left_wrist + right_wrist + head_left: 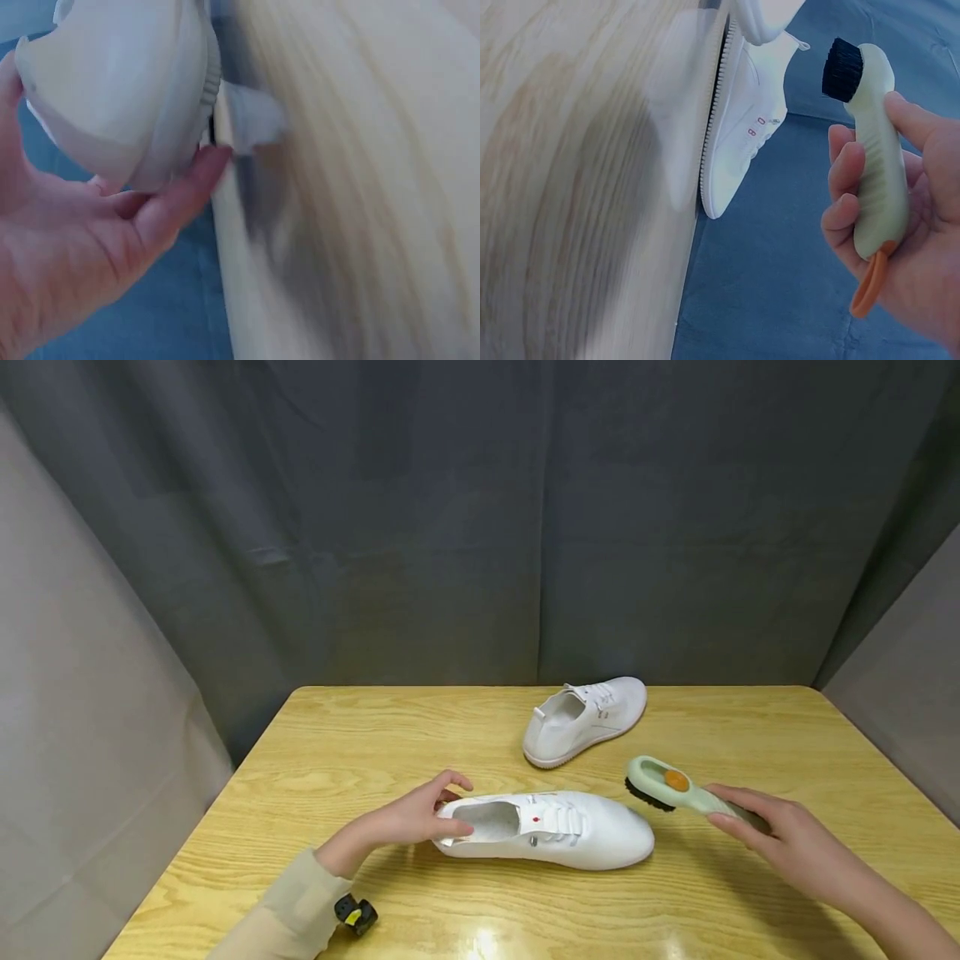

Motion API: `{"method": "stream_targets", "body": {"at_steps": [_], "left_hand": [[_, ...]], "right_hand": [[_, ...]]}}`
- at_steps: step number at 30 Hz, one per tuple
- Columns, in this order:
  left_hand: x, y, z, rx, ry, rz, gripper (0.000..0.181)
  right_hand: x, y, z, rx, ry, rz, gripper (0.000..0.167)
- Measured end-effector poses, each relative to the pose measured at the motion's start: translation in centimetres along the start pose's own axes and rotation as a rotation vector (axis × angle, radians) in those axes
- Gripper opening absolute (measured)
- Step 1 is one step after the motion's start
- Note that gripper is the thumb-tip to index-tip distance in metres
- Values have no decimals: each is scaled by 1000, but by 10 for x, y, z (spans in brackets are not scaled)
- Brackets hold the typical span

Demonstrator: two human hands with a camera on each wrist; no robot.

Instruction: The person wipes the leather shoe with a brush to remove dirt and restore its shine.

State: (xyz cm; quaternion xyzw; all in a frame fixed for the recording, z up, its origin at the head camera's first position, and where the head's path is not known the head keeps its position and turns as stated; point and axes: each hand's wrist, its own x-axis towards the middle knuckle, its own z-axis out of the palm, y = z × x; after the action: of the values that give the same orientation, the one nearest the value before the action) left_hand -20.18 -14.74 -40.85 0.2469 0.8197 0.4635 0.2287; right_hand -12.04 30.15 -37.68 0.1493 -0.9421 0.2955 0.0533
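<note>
A white lace-up shoe [600, 831] lies lengthwise near the middle of the table, toe to the right. My left hand [412, 814] grips it by the heel, with the thumb at the collar; in the left wrist view the fingers [187, 187] curl around the heel [120, 97] by the sole. A pale green shoe brush [881, 157] with black bristles [843, 70] is held by its handle in my right hand [795, 835]. Its head, with an orange button [677, 780], hovers just right of the shoe's toe, apart from it, bristles downward.
A second white shoe [618, 714] stands farther back on the wooden table [360, 735], toe toward the back right. An orange loop [870, 285] hangs from the brush handle. Dark grey curtain [450, 527] rises behind the table. A small black device [356, 914] sits by my left sleeve.
</note>
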Motion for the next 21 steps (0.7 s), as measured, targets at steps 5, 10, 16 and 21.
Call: {"method": "stream_targets", "body": {"at_steps": [5, 10, 16, 21], "left_hand": [[0, 12, 6, -69, 67, 49, 47], [2, 23, 15, -41, 223, 129, 36], [4, 30, 24, -63, 359, 205, 37], [14, 34, 30, -93, 436, 234, 35]], "right_hand": [[-1, 1, -3, 0, 30, 0, 39], [-2, 3, -4, -5, 52, -11, 38], [-3, 5, -5, -5, 80, -32, 37], [-3, 6, -5, -2, 100, -37, 36]]}}
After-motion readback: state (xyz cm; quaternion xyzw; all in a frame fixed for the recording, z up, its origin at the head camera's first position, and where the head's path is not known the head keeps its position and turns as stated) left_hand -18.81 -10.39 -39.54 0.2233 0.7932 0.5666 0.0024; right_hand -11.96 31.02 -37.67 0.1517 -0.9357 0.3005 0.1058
